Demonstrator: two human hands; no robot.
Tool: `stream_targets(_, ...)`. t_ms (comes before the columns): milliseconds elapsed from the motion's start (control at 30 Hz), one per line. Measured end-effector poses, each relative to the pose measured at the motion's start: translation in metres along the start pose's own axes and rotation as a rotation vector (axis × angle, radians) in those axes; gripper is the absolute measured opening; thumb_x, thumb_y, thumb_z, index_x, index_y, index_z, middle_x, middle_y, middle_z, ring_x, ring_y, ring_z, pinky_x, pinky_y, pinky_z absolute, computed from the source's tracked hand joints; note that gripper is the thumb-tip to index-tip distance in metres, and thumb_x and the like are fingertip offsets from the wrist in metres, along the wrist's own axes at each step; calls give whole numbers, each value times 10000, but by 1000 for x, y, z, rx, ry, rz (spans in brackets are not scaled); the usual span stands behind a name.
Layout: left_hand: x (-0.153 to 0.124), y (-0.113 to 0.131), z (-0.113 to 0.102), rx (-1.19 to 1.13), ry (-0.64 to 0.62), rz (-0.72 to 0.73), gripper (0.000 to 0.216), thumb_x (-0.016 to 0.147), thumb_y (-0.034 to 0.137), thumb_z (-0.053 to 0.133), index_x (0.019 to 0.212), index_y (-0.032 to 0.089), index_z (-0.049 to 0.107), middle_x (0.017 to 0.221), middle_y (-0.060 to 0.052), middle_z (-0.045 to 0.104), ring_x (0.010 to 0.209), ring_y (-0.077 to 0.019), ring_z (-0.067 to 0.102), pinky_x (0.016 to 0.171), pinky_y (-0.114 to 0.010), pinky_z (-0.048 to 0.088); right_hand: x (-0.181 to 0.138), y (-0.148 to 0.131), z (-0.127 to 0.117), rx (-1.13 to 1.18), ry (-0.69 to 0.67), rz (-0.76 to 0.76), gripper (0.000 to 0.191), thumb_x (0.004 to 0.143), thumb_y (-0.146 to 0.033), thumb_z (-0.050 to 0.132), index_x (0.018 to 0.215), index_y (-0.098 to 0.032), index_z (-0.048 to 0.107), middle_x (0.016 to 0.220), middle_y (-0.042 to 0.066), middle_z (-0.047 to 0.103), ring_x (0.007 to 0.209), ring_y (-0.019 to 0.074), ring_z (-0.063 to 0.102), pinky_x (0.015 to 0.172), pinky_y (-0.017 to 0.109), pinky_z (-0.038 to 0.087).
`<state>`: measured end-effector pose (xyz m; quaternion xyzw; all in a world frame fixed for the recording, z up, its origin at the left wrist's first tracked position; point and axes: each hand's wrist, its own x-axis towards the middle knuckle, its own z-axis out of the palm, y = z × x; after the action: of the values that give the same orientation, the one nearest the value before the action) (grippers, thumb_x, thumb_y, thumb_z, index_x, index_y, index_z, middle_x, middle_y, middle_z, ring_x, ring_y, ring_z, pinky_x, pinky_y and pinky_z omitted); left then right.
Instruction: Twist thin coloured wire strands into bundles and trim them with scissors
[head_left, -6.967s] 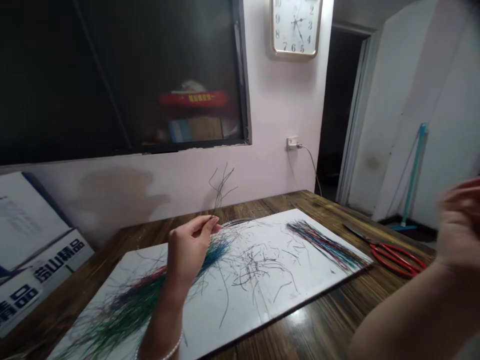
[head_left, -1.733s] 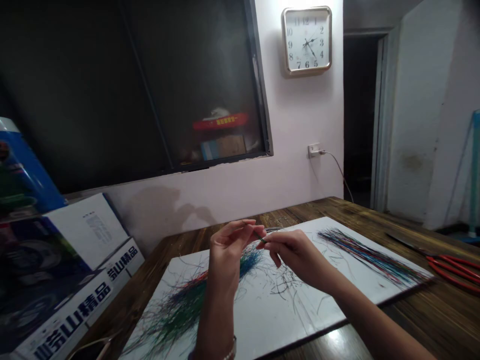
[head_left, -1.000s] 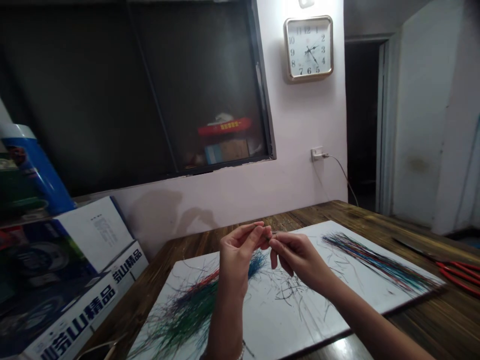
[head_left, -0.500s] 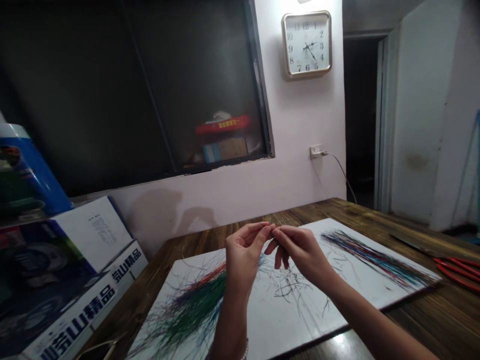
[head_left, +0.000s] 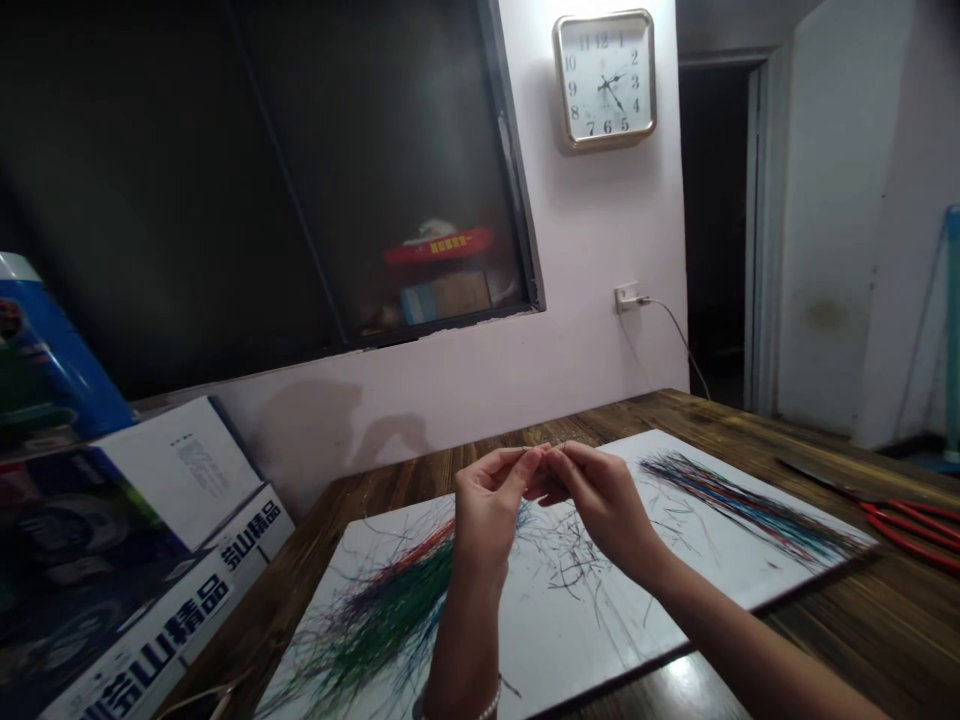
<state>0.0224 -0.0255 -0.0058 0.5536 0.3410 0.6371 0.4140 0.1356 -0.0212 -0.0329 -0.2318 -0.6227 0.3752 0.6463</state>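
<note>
My left hand [head_left: 487, 495] and my right hand [head_left: 600, 500] meet above the white board [head_left: 547, 640], thumbs and fingertips pinched together. A sliver of what looks like a thin wire shows at the fingertips; the fingers hide most of it. Below and to the left lies a loose bundle of thin coloured wires [head_left: 397, 610], mostly green with red, purple and blue. Short dark wire bits [head_left: 577, 570] are scattered under my hands. Another bundle of wires [head_left: 742, 505], black, blue and red, lies on the board's right side.
Red-handled scissors [head_left: 907, 525] lie on the wooden table [head_left: 832, 640] at the right. Printed boxes [head_left: 172, 620] and a blue container [head_left: 67, 350] stand at the left. Behind are a wall clock [head_left: 604, 80] and a plugged-in cord [head_left: 679, 335].
My right hand's fingers have drawn in closer to my left fingertips, and its lower fingers have curled up. The view has shifted slightly.
</note>
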Motion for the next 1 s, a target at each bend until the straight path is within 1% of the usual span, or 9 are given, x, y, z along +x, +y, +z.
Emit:
stream_targets(100,-2,3,1,29,3,12,221,673,310,762,783,118,746,805,-105,753,752,-211,707,710,-294,569,2,-1,-3,107,91,13,336,855,-466,556,789,-156,667,718,60,703,639,180,677,609,311,584)
stream_targets(200,-3,5,-1,77,13,27,212,681,302,761,794,123,750,830,-103,754,817,-215,705,786,-300,555,3,-5,-7,181,172,3,298,848,-432,585,816,-160,703,748,69,725,670,192,692,661,341,590)
stream_targets(267,-3,6,-4,112,6,32,203,685,290,761,805,127,751,832,-102,755,821,-213,704,800,-301,551,3,-6,-8,198,171,-3,280,856,-410,582,838,-166,719,795,78,736,713,195,696,704,351,585)
stream_targets(400,-3,6,-5,175,10,55,188,709,266,745,838,129,750,874,-102,753,870,-215,698,839,-298,536,2,-7,-7,184,107,-37,235,874,-347,577,853,-180,741,948,92,738,886,211,680,844,369,539)
stream_targets(467,-4,5,-5,193,5,64,177,722,269,734,832,131,749,878,-99,754,874,-219,698,837,-299,535,2,-5,-6,141,128,-54,220,874,-332,580,855,-187,744,975,89,737,935,219,668,882,380,513)
stream_targets(600,-5,4,-2,192,-58,58,185,735,274,724,851,132,750,845,-95,756,845,-228,706,809,-309,548,2,-2,-3,115,171,-56,217,869,-340,584,853,-193,743,990,88,737,956,237,663,879,394,505)
stream_targets(833,-7,-1,4,168,-130,58,168,764,243,696,881,137,752,853,-79,756,870,-233,703,814,-312,552,0,0,2,156,172,-47,200,869,-318,587,905,-208,750,1000,82,736,960,240,662,856,381,516)
stream_targets(1000,-8,-1,5,146,-174,46,187,780,266,681,899,140,750,857,-77,755,880,-239,699,815,-328,555,-3,1,2,239,157,-15,199,872,-320,590,917,-215,752,1001,84,734,896,230,671,801,374,532)
